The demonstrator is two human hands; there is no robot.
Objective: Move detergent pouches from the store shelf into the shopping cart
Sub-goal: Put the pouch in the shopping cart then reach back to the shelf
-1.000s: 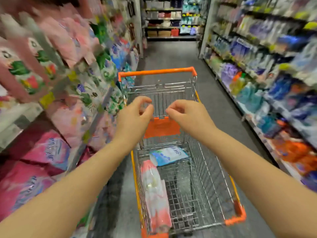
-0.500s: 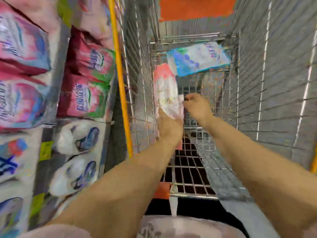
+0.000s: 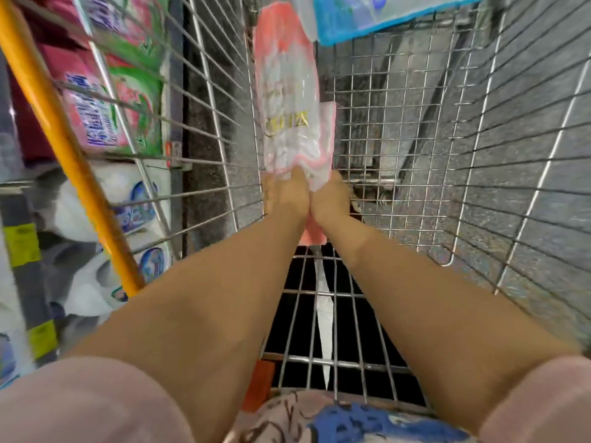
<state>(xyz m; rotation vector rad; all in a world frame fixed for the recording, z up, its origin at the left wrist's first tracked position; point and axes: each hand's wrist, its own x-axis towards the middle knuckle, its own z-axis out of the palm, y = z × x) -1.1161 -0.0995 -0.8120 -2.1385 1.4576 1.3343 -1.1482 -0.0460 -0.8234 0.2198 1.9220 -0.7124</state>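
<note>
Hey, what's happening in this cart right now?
A person reaches into a wire shopping cart, with the left hand and the right hand both gripping the near end of a pink detergent pouch along its left wall. A blue pouch lies at the far end. More pouches sit shelved outside.

Nothing here reads with certainty. The pink pouch (image 3: 287, 91) in the cart (image 3: 415, 155) carries a yellow band of characters, too blurred to make out. Outside the cart, the pink-and-green pouches (image 3: 108, 116) show large blue-and-white characters and the white packs (image 3: 128, 199) show blue oval logos. The yellow tags (image 3: 22, 244) on the shelf edge (image 3: 30, 282) are smeared.
</note>
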